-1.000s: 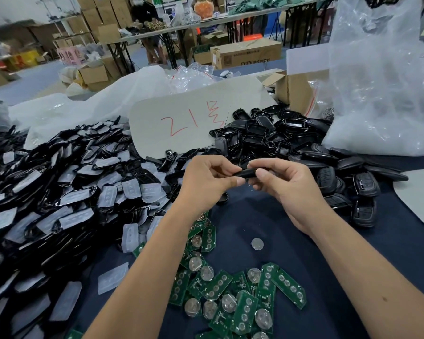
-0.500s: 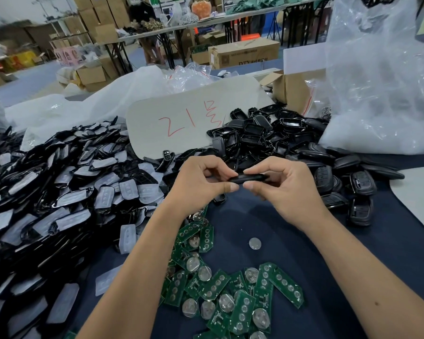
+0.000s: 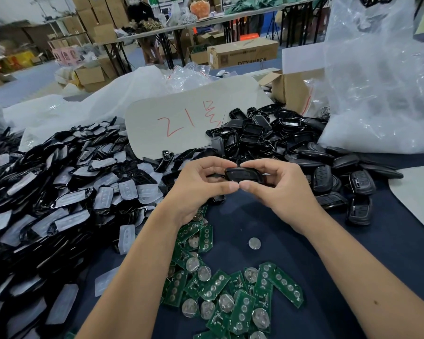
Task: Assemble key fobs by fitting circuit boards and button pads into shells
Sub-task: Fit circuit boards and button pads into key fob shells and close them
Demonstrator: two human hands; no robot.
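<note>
Both sets of fingers curl around one black plastic key fob shell (image 3: 240, 174) at frame centre, above the dark blue worktop (image 3: 291, 228). The left hand (image 3: 201, 189) grips its left end; the right hand (image 3: 282, 192) grips its right end, thumb tips nearly touching beneath it. Below the hands lies a scatter of green circuit boards (image 3: 230, 297) with one loose silver coin cell (image 3: 254, 243). Left of frame: a heap of black shells with translucent button pads (image 3: 59, 192). Upper right: a pile of empty black shells (image 3: 267, 135).
</note>
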